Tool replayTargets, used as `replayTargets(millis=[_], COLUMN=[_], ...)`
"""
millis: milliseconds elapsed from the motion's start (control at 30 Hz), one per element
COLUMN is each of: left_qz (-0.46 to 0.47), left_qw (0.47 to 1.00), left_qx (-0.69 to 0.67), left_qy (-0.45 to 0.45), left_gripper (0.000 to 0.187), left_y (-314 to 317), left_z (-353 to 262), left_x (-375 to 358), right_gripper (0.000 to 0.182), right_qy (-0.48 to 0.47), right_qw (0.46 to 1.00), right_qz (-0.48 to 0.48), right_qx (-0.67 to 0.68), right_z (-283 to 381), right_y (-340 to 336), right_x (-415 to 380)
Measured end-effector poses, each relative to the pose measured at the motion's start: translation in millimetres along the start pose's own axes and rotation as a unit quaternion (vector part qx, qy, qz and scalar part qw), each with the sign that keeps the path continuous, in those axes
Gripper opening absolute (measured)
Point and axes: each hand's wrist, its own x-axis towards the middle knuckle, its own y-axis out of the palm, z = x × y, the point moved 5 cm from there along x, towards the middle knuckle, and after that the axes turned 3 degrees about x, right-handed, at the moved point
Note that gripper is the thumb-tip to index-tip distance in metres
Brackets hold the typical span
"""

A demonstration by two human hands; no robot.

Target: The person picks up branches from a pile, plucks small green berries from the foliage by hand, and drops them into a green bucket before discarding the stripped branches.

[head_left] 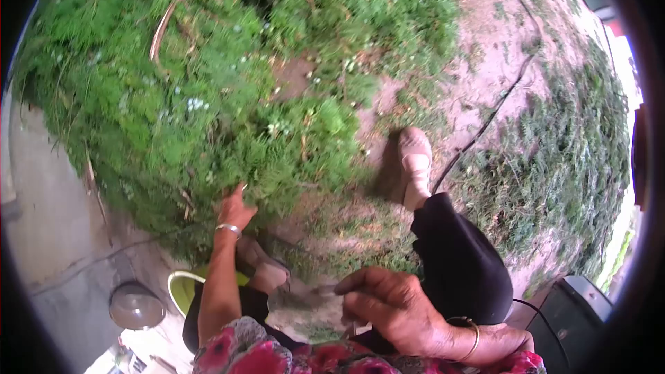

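Along the near edge of green branches (187, 107): left hand (235, 212), fingertips buried; whether it grasps any, I cannot tell.
Near centre: right hand (403, 313), fingers curled, palm hidden; any hold is unclear.
Near left: bucket (179, 295), partly hidden behind the left arm.
Far side: branches cut off.

The green heap (118, 107) runs off the top edge. On its near side, the left hand's (236, 212) fingertips are hidden among sprigs. Nearer than the heap, whether the blurred right hand (398, 305) grips anything is unclear, and the left arm (220, 277) partly hides a yellow-green bucket (181, 292).
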Motion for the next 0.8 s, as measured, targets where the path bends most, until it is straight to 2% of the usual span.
replayTargets(millis=[67, 133, 200, 233, 300, 333, 400, 433, 467, 500, 533, 600, 633, 700, 733, 767, 800], left_qz=[-0.072, -0.052, -0.016, -0.018, 0.122, 0.121, 0.056, 0.053, -0.063, -0.177, -0.179, -0.283, -0.284, -0.449, -0.126, -0.126, -0.084], left_qw=[0.994, 0.992, 0.977, 0.978, 0.982, 0.982, 0.994, 0.994, 0.988, 0.961, 0.960, 0.932, 0.931, 0.859, 0.816, 0.815, 0.827], left_qx=[-0.050, -0.075, -0.150, -0.152, -0.065, -0.066, -0.018, -0.020, -0.112, -0.202, -0.205, -0.165, -0.168, -0.216, -0.527, -0.530, -0.516], left_qy=[0.064, 0.087, 0.150, 0.143, 0.131, 0.126, 0.094, 0.091, 0.081, 0.070, 0.069, -0.156, -0.156, -0.123, -0.204, -0.199, -0.205], left_gripper=[0.062, 0.055, 0.049, 0.049, 0.044, 0.044, 0.052, 0.052, 0.052, 0.052, 0.052, 0.053, 0.053, 0.065, 0.068, 0.068, 0.066], left_y=[24, 45, 69, 71, 84, 84, 76, 80, 78, 71, 65, 50, 63, 91, 83, 84, 93], left_z=[-3, -17, -34, -41, -52, -51, -43, -31, -9, 9, 15, 47, 54, 69, 54, 52, 50], left_x=[0, -9, -22, -29, -42, -46, -48, -42, -30, -24, -17, -4, 12, 43, 42, 49, 56], right_gripper=[0.018, 0.018, 0.019, 0.019, 0.019, 0.019, 0.019, 0.019, 0.020, 0.021, 0.021, 0.022, 0.022, 0.023, 0.024, 0.024, 0.024], right_qy=[-0.003, 0.027, 0.050, 0.054, 0.028, 0.031, 0.037, 0.036, 0.031, 0.026, 0.024, 0.020, 0.015, 0.010, 0.007, 0.001, -0.011], right_qw=[1.000, 0.999, 0.998, 0.998, 1.000, 0.999, 0.998, 0.998, 0.998, 0.998, 0.999, 0.998, 0.998, 0.997, 0.996, 0.996, 0.994], right_qz=[-0.012, -0.018, -0.033, -0.029, -0.007, -0.003, -0.008, -0.005, -0.016, -0.028, -0.021, -0.022, -0.023, -0.025, -0.026, -0.029, -0.032], right_qx=[0.010, 0.018, 0.001, -0.004, -0.008, -0.010, -0.050, -0.053, -0.049, -0.045, -0.030, -0.048, -0.061, -0.074, -0.082, -0.084, -0.102], right_z=[-6, -8, -6, -11, -18, -20, -21, -23, -25, -28, -34, -35, -35, -37, -38, -39, -38], right_y=[1, 11, 16, 18, 21, 22, 20, 21, 21, 19, 18, 21, 22, 24, 24, 24, 24], right_x=[4, 4, 3, 5, 8, 9, 12, 13, 15, 16, 19, 20, 20, 21, 21, 21, 22])
